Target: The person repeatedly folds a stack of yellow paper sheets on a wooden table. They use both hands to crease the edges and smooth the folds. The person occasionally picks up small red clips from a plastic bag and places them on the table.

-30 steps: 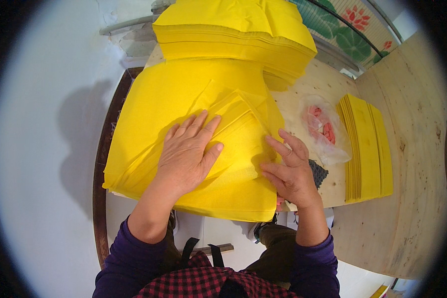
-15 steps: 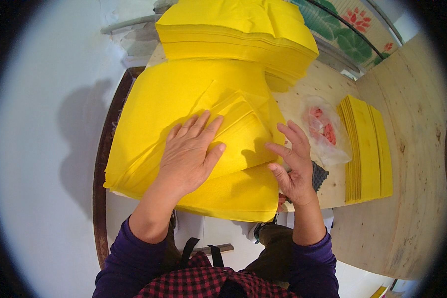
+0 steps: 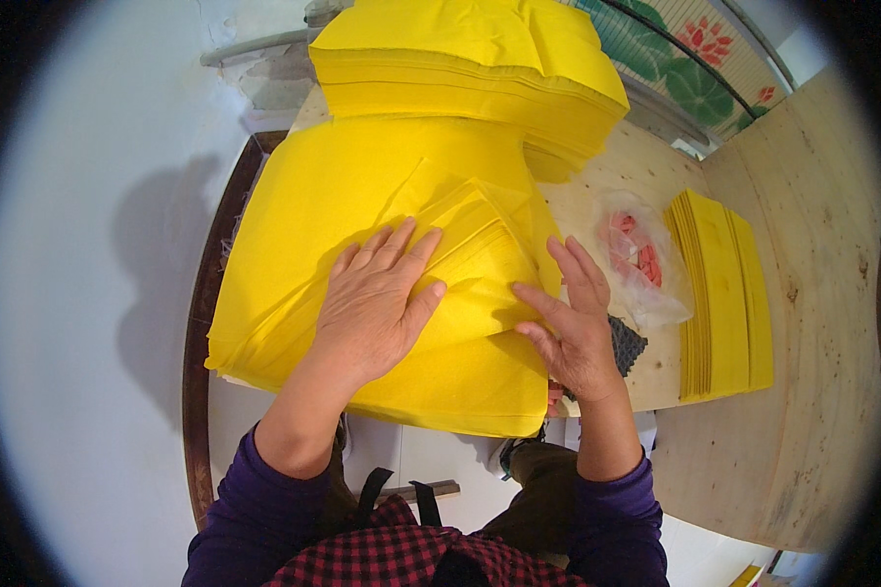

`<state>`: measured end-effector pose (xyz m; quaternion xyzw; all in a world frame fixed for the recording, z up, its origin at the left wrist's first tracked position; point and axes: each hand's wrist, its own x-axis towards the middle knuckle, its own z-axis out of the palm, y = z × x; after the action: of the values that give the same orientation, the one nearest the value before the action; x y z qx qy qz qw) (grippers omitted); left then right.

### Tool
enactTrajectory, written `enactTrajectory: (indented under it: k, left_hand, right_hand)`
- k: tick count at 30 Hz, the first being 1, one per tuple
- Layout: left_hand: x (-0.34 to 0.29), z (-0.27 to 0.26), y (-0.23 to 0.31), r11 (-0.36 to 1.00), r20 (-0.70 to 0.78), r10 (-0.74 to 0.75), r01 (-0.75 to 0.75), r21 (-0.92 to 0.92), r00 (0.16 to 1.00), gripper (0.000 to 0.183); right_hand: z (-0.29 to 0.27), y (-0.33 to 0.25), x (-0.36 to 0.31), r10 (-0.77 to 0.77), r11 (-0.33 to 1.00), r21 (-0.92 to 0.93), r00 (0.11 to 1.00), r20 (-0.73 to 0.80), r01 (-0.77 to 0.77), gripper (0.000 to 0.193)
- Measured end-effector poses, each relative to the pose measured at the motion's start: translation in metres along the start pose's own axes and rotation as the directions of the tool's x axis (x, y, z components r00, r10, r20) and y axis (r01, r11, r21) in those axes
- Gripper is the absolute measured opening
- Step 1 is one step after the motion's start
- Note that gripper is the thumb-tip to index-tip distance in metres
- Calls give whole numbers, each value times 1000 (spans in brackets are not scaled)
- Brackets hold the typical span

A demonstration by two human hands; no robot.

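A broad stack of yellow fabric sheets (image 3: 362, 176) lies in front of me, its front edge overhanging towards my legs. On its top, several sheets are folded over at a slant into a layered yellow bundle (image 3: 485, 220). My left hand (image 3: 374, 303) rests flat on this bundle, fingers stretched out and thumb apart. At the bundle's right edge is my right hand (image 3: 578, 328), its fingers spread. The right index fingertip and thumb are at the folded fabric and seem to touch it; nothing is gripped between them.
Behind stands a taller pile of yellow sheets (image 3: 460, 73). To the right are a clear plastic bag (image 3: 656, 293) with red-pink strips, a dark textured piece (image 3: 628, 344) and upright folded yellow bundles (image 3: 719, 293). A wooden panel (image 3: 812, 293) borders the right, a white wall (image 3: 88, 293) the left.
My right hand has moved slightly left, bringing its index finger and thumb to the fold's edge, which is now a little rumpled. My left hand has stayed in place.
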<state>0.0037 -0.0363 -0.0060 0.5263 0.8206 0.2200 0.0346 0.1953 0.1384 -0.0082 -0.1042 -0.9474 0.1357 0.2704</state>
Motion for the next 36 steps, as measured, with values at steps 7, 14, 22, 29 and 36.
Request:
enactTrajectory:
  k: [7,14,22,29,36]
  left_hand:
    - [0,-2,2,1000,19,-17,17,-7,1000,56]
    - [0,-2,2,1000,17,-13,13,2,1000,56]
    - [0,-3,3,1000,21,-16,16,0,1000,56]
    - [0,-2,3,1000,20,-16,16,15,1000,56]
    - [1,-2,2,1000,9,-13,13,8,1000,55]
  right_hand:
    - [5,1,-3,-18,1000,-17,996,-90,17,24]
    - [-6,0,-4,-73,995,66,995,-68,77,30]
    - [-9,2,-5,-86,967,243,995,42,74,37]
    - [-22,4,-14,142,748,617,967,212,-245,37]
    - [2,2,-2,100,990,102,993,-63,-93,38]
